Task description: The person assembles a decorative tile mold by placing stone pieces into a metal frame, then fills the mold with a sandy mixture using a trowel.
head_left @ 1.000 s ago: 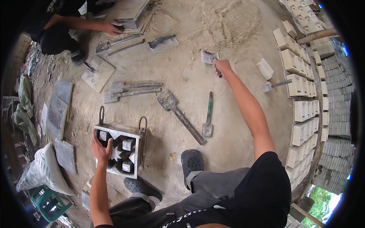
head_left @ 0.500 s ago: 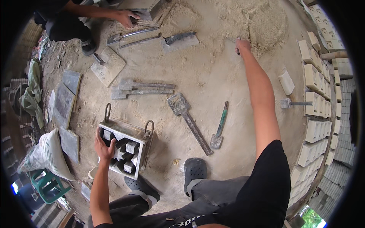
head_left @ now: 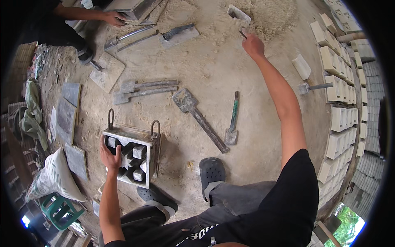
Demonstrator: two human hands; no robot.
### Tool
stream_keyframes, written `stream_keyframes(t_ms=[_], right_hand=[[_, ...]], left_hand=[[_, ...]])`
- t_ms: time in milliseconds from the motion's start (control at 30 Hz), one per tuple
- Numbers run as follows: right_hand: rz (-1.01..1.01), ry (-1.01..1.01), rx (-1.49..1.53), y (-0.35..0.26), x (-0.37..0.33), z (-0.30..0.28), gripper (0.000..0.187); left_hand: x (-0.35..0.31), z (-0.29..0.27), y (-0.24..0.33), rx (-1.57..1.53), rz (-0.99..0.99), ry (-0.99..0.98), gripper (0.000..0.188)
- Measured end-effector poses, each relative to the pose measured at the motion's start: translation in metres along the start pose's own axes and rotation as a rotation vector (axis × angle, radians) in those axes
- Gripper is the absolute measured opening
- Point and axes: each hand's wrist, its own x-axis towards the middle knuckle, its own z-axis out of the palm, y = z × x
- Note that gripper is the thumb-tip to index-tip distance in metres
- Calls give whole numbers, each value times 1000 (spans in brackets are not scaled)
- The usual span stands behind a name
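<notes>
Right hand point(head_left: 252, 45) has reached the trowel point(head_left: 239, 14), grip unclear; left hand point(head_left: 108, 155) clamps the mould point(head_left: 132, 152).

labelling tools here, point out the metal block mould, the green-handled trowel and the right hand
metal block mould point(head_left: 131, 155), head view, on its patterned top face
green-handled trowel point(head_left: 233, 112), head view, on its green handle
right hand point(head_left: 252, 45), head view, on the back of the hand

Grey metal mould point(head_left: 131, 154), green-handled trowel point(head_left: 233, 119), green plastic stool point(head_left: 59, 210), white sack point(head_left: 53, 175)
</notes>
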Motion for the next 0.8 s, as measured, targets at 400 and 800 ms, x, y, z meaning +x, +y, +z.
stream_keyframes(t_ms=[400,800], right_hand=[[53,83,265,-22,-18,-27,42],[62,125,321,-54,-34,10,31]], left_hand=[[-1,-3,3,1,-37,-9,85],[-2,-8,6,16,-19,8,83]])
